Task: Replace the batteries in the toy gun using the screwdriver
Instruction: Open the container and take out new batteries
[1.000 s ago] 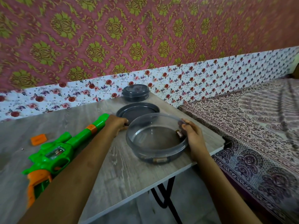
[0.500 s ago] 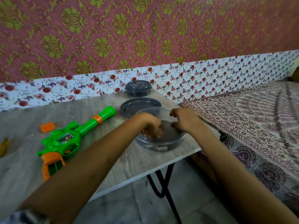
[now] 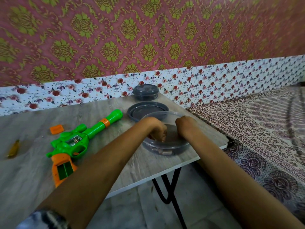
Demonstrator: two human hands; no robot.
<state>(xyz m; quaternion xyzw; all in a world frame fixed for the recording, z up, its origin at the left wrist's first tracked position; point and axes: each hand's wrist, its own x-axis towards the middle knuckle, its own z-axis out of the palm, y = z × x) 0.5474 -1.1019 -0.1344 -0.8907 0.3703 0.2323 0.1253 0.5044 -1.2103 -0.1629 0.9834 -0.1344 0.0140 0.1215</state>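
Clear tub [image 3: 167, 150] with the left hand [image 3: 156, 131] and right hand [image 3: 183, 128] curled inside; any hold is hidden.

A grey wood-grain table [image 3: 29, 176] stands beside a maroon-patterned bedspread [image 3: 264, 129]. A lidded round grey plastic tub [image 3: 145, 93] sits at the table's far edge.

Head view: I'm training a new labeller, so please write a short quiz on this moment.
1. True or false: the toy gun lies on the table, left of the clear container.
2. Where do the left hand and right hand reach? A) into the clear container B) onto the toy gun C) under the table
3. What colour is the small loose cover beside the gun?
Key: 1 true; 2 A; 3 orange.
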